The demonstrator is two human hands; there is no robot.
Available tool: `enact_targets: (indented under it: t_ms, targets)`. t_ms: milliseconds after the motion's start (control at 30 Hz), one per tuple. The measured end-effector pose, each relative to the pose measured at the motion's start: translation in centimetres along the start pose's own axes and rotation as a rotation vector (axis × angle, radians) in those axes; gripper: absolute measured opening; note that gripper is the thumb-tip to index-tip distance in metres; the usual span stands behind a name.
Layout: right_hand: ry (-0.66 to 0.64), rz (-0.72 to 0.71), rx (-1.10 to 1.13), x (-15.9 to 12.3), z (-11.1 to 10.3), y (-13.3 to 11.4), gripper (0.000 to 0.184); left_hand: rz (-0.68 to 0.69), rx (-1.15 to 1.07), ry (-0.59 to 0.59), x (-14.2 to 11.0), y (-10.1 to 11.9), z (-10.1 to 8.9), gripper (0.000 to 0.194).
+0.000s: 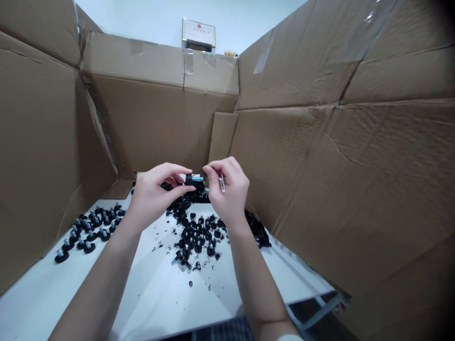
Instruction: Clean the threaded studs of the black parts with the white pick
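Centre: left hand (151,194) pinches black threaded-stud part (194,179) | right hand (228,187) curled around white-handled tool (222,182) | lower centre: similar parts (197,237) piled on bench (170,298)

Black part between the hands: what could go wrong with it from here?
The left hand grips the black part only near the fingertips, so it could slip and drop among the similar pieces clustered below.

The right hand has a slim white object in its curled fingers, close to the other hand; a slip might jab those fingertips.

Small black scraps litter the table and could get mixed in with the pieces.
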State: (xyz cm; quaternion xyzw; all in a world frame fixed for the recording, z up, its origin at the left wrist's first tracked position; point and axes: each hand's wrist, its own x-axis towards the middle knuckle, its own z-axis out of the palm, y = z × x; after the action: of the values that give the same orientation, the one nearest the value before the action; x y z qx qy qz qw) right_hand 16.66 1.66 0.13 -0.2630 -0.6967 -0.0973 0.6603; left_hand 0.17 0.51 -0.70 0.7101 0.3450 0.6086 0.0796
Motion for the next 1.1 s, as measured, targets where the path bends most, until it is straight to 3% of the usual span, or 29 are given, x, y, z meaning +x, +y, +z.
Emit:
enact_targets:
  t_ms: [100,267,500,633,800,833,967,1100]
  targets:
    - [0.033,0.068,0.011,0.2,-0.2,0.3,0.017,-0.031,-0.135,-0.018,-0.1,0.3,-0.2,0.026]
    - [-0.006,0.127,0.037,0.4,-0.3,0.5,0.018,-0.146,-0.382,0.136,0.3,-0.9,0.0,0.029]
    - [-0.013,0.070,-0.042,0.2,-0.2,0.5,0.019,-0.171,-0.100,0.230,0.8,-2.1,-0.1,0.032]
    - [-0.041,0.090,-0.045,0.4,-0.8,0.2,0.019,-0.243,-0.393,0.197,0.9,-2.3,0.1,0.033]
    - [-0.365,0.283,0.139,0.9,-1.7,0.5,0.010,-0.259,-0.624,0.122,0.8,-1.9,0.7,0.030]
    - [-0.364,0.316,0.175,1.0,-1.8,0.6,0.008,-0.257,-0.635,0.107,0.7,-1.8,0.8,0.030]
    - [-0.210,0.300,0.299,0.8,-1.6,0.5,0.027,-0.268,-0.656,0.050,0.4,-1.5,0.9,0.031]
    - [-0.293,0.312,0.490,0.3,-0.6,-0.1,0.021,-0.241,-0.664,0.023,0.2,-1.4,1.1,0.031]
